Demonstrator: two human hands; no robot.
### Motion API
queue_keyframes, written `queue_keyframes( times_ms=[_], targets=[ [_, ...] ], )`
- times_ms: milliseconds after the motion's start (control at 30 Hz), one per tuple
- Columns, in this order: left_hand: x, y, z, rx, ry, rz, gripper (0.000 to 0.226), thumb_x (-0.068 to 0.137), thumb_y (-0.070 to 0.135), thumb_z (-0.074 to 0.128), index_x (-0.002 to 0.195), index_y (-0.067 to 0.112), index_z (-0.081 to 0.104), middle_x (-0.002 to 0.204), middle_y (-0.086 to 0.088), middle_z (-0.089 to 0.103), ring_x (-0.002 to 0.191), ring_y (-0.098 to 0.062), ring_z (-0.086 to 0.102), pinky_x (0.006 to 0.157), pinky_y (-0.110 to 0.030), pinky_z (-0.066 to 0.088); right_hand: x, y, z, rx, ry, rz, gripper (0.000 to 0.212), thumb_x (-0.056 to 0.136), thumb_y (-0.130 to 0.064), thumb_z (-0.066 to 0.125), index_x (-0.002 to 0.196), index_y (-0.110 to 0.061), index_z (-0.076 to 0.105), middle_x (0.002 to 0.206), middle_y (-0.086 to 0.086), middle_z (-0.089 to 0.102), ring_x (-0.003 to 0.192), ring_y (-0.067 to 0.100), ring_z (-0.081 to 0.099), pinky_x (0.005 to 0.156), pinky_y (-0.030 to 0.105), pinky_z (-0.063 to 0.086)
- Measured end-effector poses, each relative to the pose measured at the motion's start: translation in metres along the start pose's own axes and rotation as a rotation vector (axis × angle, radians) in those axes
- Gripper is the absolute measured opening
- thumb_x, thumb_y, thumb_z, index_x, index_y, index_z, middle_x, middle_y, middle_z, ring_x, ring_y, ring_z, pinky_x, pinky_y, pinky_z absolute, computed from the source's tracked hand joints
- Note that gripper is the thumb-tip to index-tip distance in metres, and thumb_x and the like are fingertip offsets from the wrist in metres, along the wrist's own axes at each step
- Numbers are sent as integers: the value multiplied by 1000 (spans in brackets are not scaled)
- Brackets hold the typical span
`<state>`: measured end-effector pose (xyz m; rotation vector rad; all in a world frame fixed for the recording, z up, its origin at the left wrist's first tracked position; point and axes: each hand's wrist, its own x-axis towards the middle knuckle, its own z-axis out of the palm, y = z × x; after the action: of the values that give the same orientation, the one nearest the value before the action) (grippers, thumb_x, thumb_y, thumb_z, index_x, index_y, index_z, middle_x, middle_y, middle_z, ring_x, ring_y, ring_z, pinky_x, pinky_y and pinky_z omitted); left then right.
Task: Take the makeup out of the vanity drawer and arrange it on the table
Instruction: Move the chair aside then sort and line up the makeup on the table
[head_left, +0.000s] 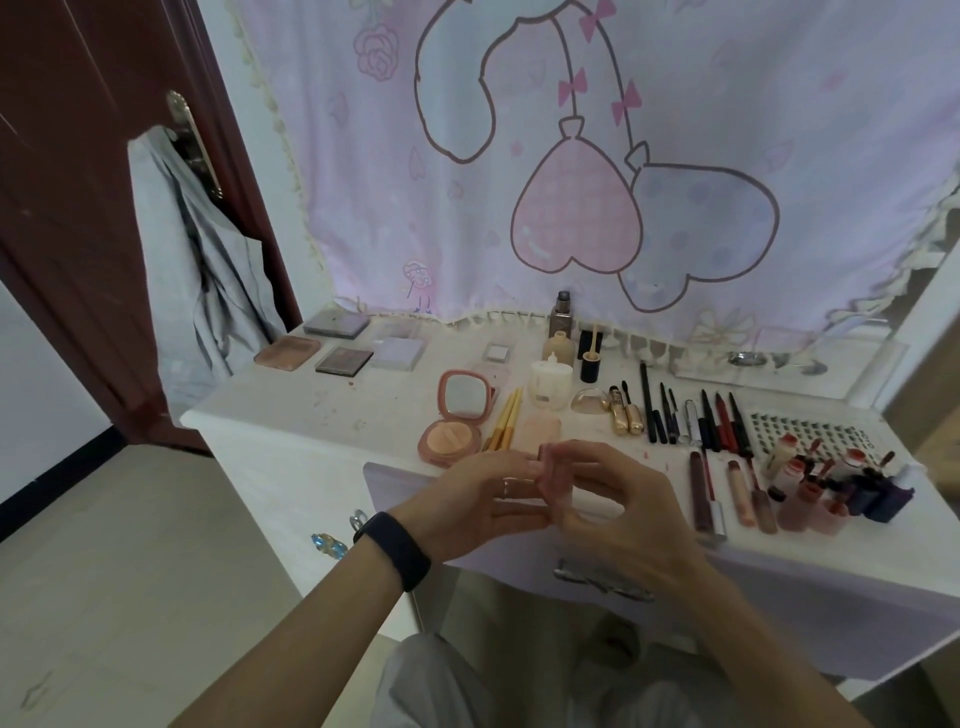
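Dial centred on the two hands; 12 o'clock is toward the curtain (571, 208).

- Left hand (483, 499) and right hand (618, 509) meet fingertip to fingertip above the front edge of the table (311, 431).
- Left: fingers lie nearly straight, pointing at the right hand, with the thumb under them. It wears a ring (508, 487) and a black wristband (392, 551).
- Right: fingers are curled, with thumb and forefinger bent toward each other.
- Grip: the contact spot is blurred, so I cannot tell whether either hand pinches anything.
- Makeup is laid out on the table:
  - 12 o'clock, just beyond the fingertips: pale pink jar (543, 428). Further back are a white jar (550, 384) and a beige bottle (558, 347).
  - 11 o'clock: yellow brushes (504, 421) lying side by side, with an open pink compact (457, 421) beside them, its mirror up.
  - 10 o'clock, far back: flat palettes (344, 360) in two rows.
  - 1 o'clock: gold tubes (626, 415), then a row of dark pencils (696, 421) lying parallel.
  - 3 o'clock: lip gloss tubes (727, 493) side by side.
  - 2 o'clock, beyond the tubes: small bottles (841, 483) in a cluster, in front of a lash tray (810, 431).
- 5 o'clock: lavender drawer front (779, 597) with a metal handle (602, 577). I cannot tell whether the drawer is open.
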<state>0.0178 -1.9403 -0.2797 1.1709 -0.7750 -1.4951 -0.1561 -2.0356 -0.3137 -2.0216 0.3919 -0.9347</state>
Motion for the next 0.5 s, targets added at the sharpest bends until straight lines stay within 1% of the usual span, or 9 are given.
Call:
queue_keyframes(
  times_ms=[67, 100, 167, 200, 267, 333, 400, 500],
  targets=[
    [2, -1, 0, -1, 9, 4, 22, 80, 28, 72, 99, 18, 76, 107, -10, 72, 101, -26, 69, 87, -34, 56, 0, 1, -1, -1, -13, 30, 48, 84, -16, 81, 127, -29, 64, 122, -15, 69, 115, 8, 66, 96, 23, 53],
    [3, -2, 0, 7, 34, 10, 30, 78, 28, 74, 106, 16, 72, 108, -11, 71, 101, -27, 70, 87, -34, 56, 0, 1, -2, 23, -31, 67, 47, 86, -19, 80, 128, -32, 63, 124, -16, 68, 116, 8, 65, 96, 22, 53],
    [6, -4, 0, 41, 104, 33, 48, 73, 27, 79, 117, 16, 63, 111, -11, 71, 101, -29, 71, 83, -33, 57, 0, -2, -3, 171, -78, 196, 47, 87, -27, 77, 131, -34, 63, 128, -13, 67, 118, 8, 64, 96, 25, 54],
    [8, -5, -1, 56, 132, 55, 51, 72, 26, 82, 119, 18, 62, 111, -10, 71, 101, -28, 72, 81, -33, 57, 0, -4, -4, 267, -96, 251, 46, 87, -29, 76, 132, -33, 64, 129, -11, 68, 118, 9, 65, 94, 26, 55],
    [9, -6, -2, 88, 153, 112, 47, 71, 24, 85, 114, 27, 67, 109, -6, 71, 100, -25, 72, 81, -33, 58, 0, -5, -5, 361, -105, 296, 41, 90, -28, 73, 131, -33, 66, 129, -9, 69, 118, 10, 65, 91, 21, 55],
    [9, -8, -2, 131, 145, 143, 39, 73, 24, 86, 108, 31, 71, 109, -2, 73, 102, -22, 71, 84, -34, 58, 1, -6, -6, 346, -103, 303, 37, 92, -28, 70, 128, -37, 68, 127, -10, 69, 119, 10, 64, 93, 20, 53],
    [9, -10, -2, 146, 133, 163, 36, 75, 26, 85, 108, 29, 71, 109, -2, 73, 103, -23, 71, 84, -33, 58, 1, -5, -8, 335, -95, 316, 36, 90, -29, 72, 124, -40, 69, 125, -10, 70, 118, 10, 65, 96, 21, 53],
    [8, -13, -1, 143, 143, 208, 31, 78, 28, 83, 107, 25, 72, 107, -6, 74, 102, -26, 71, 80, -29, 58, 2, -7, -9, 356, -96, 307, 35, 86, -38, 75, 121, -41, 71, 123, -10, 71, 116, 10, 66, 90, 18, 53]
  ],
)
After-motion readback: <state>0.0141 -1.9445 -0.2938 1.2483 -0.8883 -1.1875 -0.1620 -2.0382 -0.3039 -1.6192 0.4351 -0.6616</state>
